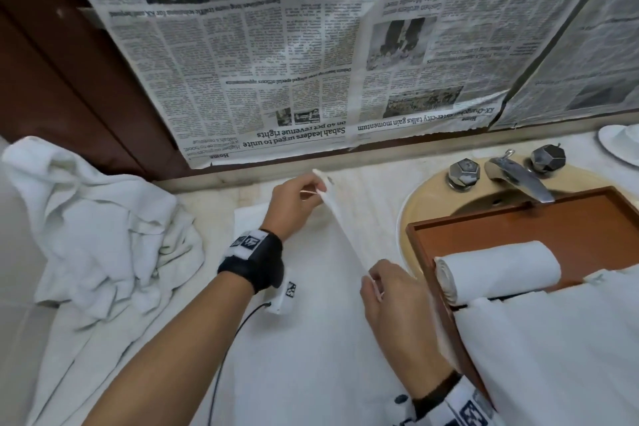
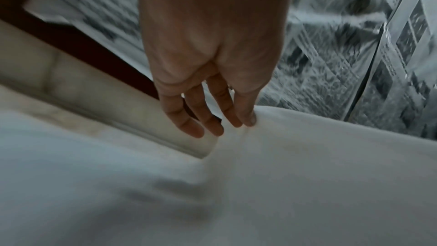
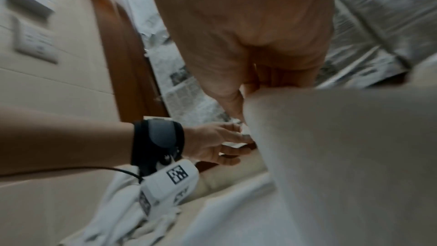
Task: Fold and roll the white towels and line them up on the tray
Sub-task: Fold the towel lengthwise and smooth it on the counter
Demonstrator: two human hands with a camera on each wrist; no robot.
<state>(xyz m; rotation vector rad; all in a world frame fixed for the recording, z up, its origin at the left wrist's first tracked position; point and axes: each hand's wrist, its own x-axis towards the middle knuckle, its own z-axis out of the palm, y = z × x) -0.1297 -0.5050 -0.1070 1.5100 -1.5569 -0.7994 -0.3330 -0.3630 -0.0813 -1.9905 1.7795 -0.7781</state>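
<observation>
A white towel [image 1: 311, 339] lies spread on the counter in front of me, with one edge lifted. My left hand [image 1: 297, 204] pinches the far corner of that raised edge near the wall. My right hand [image 1: 390, 297] pinches the near end of the same edge, beside the tray. The left wrist view shows my fingertips [image 2: 248, 119] gripping the white cloth [image 2: 307, 156]. In the right wrist view the towel [image 3: 343, 156] rises to my right hand [image 3: 246, 111]. A wooden tray [image 1: 518, 232] sits over the sink, holding one rolled towel [image 1: 498, 270].
A heap of crumpled white towels [image 1: 96, 235] lies on the counter at the left. Another white cloth [image 1: 553, 356] drapes over the tray's near side. Faucet [image 1: 518, 176] and knobs stand behind the tray. Newspaper [image 1: 311, 45] covers the wall.
</observation>
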